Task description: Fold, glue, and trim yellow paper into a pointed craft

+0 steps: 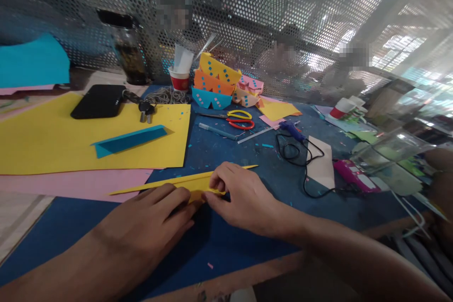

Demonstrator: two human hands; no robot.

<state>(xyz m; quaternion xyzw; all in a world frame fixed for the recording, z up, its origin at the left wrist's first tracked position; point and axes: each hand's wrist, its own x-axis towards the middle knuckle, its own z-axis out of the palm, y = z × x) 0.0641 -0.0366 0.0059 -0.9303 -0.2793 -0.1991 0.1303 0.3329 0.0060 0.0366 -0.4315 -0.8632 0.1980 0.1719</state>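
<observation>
Folded yellow paper (pixel 191 182) over the blue tabletop (pixel 247 250), its left end above a pink sheet (pixel 116 183). Right hand (pixel 244 198) pinches it; left hand (pixel 155 217) lies across its near edge — whether gripping, cannot tell. Beyond: scissors (pixel 226 117), blue pen-like tool (pixel 217 131), glue gun (pixel 293 130). Leftward, a yellow sheet (pixel 53 146) bears a folded blue strip (pixel 129 141), phone (pixel 97 101) and keys (pixel 146 112). At back — red-and-white cup (pixel 180 80) holding pale translucent pieces (pixel 182 60); lidded jar (pixel 129 56), dark contents.
</observation>
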